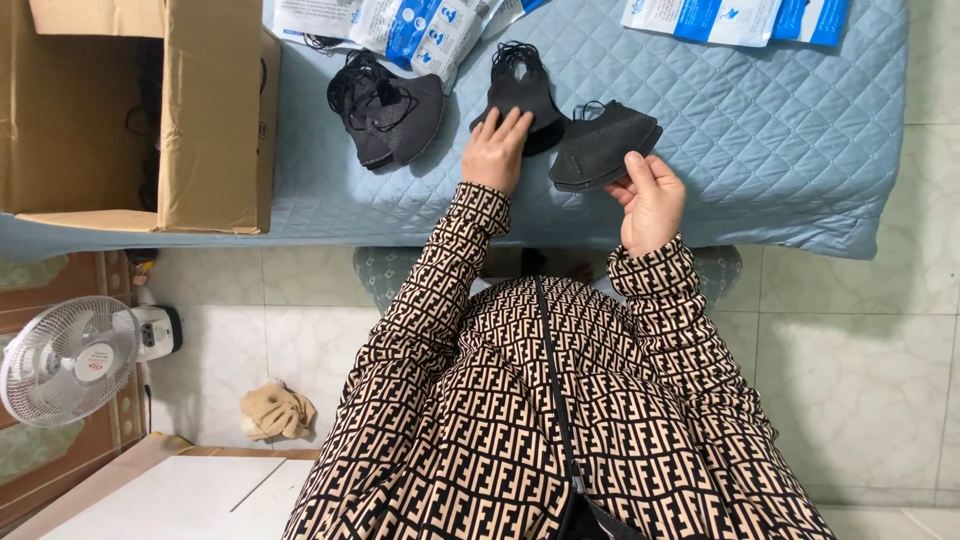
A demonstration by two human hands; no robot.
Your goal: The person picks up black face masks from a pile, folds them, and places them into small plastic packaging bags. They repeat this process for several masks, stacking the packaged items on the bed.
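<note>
The left hand (497,150) lies flat, fingers spread, on a black mask (520,95). The right hand (650,200) pinches another mask (603,145) on the blue quilt (780,130).

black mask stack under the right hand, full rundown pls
The black mask stack is a few folded, dark grey-black masks of fabric-like material, fanned slightly so the layered curved edges show. Thin black ear loops stick out at its upper left. It lies flat on the quilted light-blue pad, pointing up and right. The right hand pinches its lower right edge with the fingertips. Its left end touches or overlaps the neighbouring black mask pile under the left hand.
</note>
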